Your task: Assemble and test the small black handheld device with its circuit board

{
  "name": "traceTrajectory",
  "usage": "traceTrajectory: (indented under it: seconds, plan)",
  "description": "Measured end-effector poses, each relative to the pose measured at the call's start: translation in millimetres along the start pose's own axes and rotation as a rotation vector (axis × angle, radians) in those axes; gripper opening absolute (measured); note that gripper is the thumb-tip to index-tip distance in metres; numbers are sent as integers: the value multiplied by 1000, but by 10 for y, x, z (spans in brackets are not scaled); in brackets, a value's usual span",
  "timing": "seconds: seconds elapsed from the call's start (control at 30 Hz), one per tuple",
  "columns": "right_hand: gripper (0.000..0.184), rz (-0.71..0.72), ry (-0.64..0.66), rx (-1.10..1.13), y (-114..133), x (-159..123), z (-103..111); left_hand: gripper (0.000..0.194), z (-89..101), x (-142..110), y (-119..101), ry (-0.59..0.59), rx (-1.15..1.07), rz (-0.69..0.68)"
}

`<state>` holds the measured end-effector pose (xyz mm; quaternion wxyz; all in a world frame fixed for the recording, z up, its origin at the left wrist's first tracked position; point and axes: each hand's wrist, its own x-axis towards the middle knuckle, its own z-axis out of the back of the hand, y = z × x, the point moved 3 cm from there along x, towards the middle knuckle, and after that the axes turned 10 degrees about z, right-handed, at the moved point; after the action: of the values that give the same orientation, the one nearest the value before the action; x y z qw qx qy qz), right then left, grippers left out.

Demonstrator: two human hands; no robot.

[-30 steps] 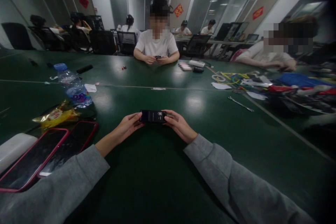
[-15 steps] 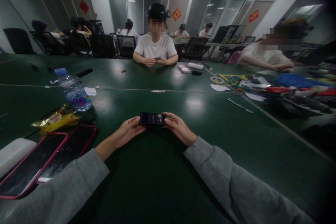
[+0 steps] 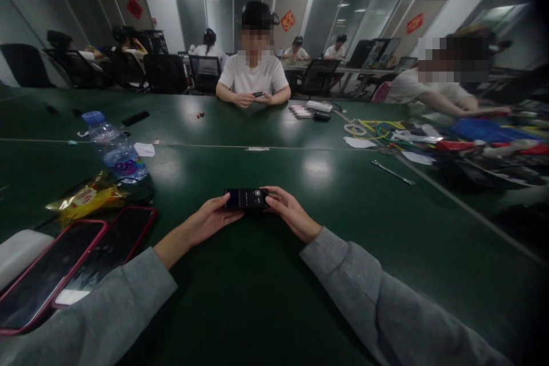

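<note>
Between my two hands is a small black device with a lit screen (image 3: 246, 199), held sideways above the green table. My left hand (image 3: 212, 217) grips its left end, thumb on top and fingers underneath. The right end sits in my right hand (image 3: 289, 211), whose thumb presses the near right corner. White text and a small square icon show on the dark screen, too small to read. Left of my left forearm lie two phones with red edges, one phone (image 3: 55, 269) partly over the other phone (image 3: 115, 240).
A tilted-looking plastic bottle (image 3: 115, 148), a yellow snack packet (image 3: 88, 200) and a white block (image 3: 21, 254) are at left. A wrench (image 3: 392, 172) lies at right, near piled cables (image 3: 377, 128) and a blue bundle (image 3: 489, 131). A person (image 3: 254, 71) sits opposite; another person (image 3: 441, 88) reaches across at right.
My hands have shifted slightly left and nearer with the device, and the left thumb now lies over its screen edge. The person at right has stretched an arm toward the pile.
</note>
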<state>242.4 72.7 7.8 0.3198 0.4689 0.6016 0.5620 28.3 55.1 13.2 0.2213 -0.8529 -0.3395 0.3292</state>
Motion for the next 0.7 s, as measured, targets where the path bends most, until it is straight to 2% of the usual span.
traceTrajectory:
  seconds: [0.33, 0.7]
  plan:
    - [36, 2, 33, -8, -2, 7, 2, 37, 32, -1, 2, 5, 30, -20]
    - [37, 2, 42, 14, 27, -10, -15, 37, 42, 2, 4, 15, 49, -45]
